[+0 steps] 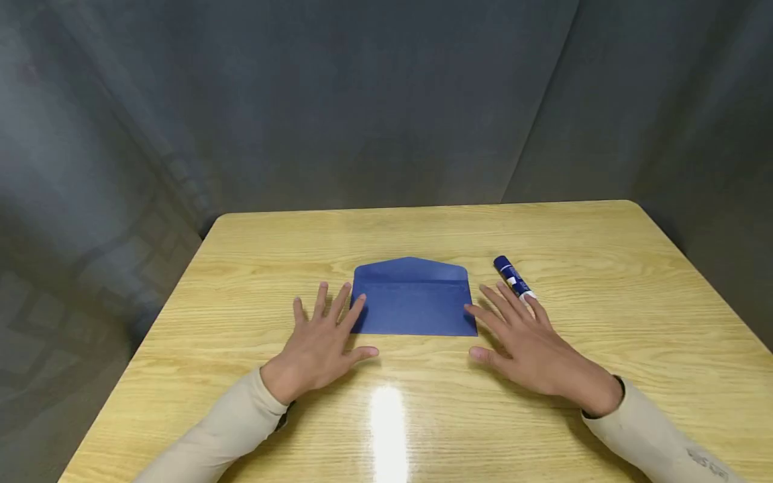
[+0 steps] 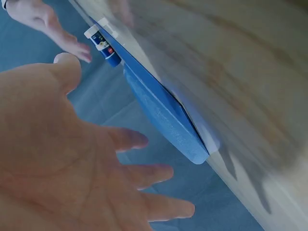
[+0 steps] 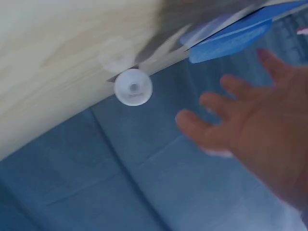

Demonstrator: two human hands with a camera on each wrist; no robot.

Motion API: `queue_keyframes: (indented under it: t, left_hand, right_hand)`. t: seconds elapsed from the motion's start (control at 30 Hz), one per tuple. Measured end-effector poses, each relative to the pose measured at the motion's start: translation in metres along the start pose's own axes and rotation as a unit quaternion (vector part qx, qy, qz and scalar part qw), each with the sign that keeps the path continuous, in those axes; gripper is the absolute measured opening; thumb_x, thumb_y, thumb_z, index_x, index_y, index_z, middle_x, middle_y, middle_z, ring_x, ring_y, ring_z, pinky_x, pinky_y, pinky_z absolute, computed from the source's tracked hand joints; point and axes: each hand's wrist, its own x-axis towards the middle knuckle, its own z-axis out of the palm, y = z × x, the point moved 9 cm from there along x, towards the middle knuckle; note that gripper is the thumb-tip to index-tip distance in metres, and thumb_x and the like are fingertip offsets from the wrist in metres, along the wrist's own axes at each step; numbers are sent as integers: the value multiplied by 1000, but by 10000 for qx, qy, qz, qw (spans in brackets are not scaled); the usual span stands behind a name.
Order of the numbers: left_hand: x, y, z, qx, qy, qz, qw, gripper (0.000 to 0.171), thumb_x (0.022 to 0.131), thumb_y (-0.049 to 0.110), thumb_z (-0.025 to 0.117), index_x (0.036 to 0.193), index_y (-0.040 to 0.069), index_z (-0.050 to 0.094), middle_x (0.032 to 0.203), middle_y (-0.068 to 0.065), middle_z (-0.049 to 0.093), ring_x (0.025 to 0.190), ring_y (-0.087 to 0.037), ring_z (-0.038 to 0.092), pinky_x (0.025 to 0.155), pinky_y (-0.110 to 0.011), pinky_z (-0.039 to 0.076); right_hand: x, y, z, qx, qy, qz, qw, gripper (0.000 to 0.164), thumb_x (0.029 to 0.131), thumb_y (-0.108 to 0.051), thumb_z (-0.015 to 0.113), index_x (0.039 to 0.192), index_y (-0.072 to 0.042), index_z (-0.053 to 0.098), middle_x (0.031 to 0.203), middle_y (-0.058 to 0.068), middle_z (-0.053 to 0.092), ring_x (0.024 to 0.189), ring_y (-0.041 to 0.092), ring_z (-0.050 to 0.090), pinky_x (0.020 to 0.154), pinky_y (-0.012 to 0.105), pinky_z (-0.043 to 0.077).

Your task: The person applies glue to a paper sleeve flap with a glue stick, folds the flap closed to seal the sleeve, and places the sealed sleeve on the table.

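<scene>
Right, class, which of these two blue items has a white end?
The tube right of the envelope in the head view: its near end is white, while the envelope shows only blue.

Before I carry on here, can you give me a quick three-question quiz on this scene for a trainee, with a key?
1. Fill in: the spread left hand and spread right hand are gripping ____.
2. Which hand is nearer the blue-and-white tube? A) left; B) right; C) both equally near.
3. True or false: the flap of the blue envelope is folded shut.

Key: 1. nothing; 2. B; 3. false, the flap is open on the far side.
</scene>
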Motion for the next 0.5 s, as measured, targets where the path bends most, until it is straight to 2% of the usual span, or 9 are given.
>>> queue_keyframes:
  t: [0.17,0.27,0.37,0.5]
  left_hand:
    - [1,7,1,71,-69,281,9996,77,95,71,38,156,25,36,167,-12,19,153,-47,9,109,-77,23]
    - [1,12,1,23,-120,439,9990,70,97,68,39,151,24,45,165,-11,25,153,-43,13,112,-71,27]
    - [1,16,2,-10,-175,562,9983,68,98,66,39,149,22,49,163,-12,29,153,-42,17,113,-67,30]
    - [2,20,4,41,-246,722,9971,66,99,64,39,149,22,49,163,-13,31,152,-42,21,113,-64,32]
  right_hand:
    - [17,23,-18,-19,556,296,9980,66,97,-46,61,152,-20,37,163,17,21,150,44,16,109,70,17]
    - [27,41,-26,0,696,581,9959,68,96,-41,65,152,-17,35,157,21,28,144,48,23,104,72,22]
    - [33,58,-30,84,651,941,9934,69,96,-38,65,153,-13,33,150,26,35,136,51,31,100,72,27]
    - [38,76,-29,150,361,1377,9897,69,96,-37,64,153,-13,33,144,30,40,127,52,38,93,68,36]
